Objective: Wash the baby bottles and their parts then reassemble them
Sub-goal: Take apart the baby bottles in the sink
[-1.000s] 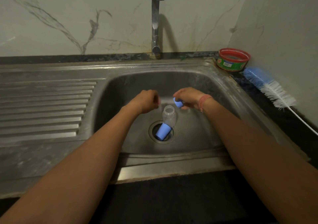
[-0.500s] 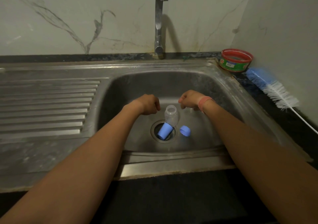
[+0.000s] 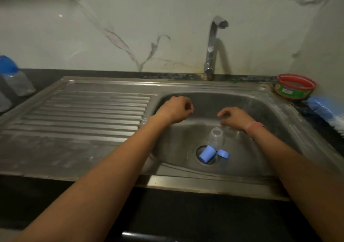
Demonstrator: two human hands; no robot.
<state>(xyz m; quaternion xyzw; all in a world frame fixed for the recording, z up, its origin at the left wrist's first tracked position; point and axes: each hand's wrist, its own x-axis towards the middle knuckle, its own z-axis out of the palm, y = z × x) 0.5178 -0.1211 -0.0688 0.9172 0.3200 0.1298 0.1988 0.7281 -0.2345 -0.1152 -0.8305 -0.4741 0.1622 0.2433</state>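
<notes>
An open clear baby bottle (image 3: 216, 138) stands in the steel sink (image 3: 275, 122) just behind the drain. A blue cap (image 3: 206, 154) lies on its side over the drain, and a blue screw ring (image 3: 223, 153) rests against it on the right. My left hand (image 3: 175, 109) hovers over the sink's left rim with its fingers curled; nothing shows in it. My right hand (image 3: 234, 117) hangs above and behind the bottle, fingers loose and holding nothing. Another bottle with a blue cap (image 3: 13, 78) stands on the counter at the far left.
The tap (image 3: 212, 46) rises behind the basin, with no water running. A red and green tub (image 3: 295, 89) and a blue and white bottle brush (image 3: 323, 109) sit at the right rear corner. A ribbed drainboard (image 3: 83, 115) lies to the left.
My right hand let the blue ring go; it now lies by the drain. Both hands rose away from the bottle, the left one toward the left rim. The view swung up and left.
</notes>
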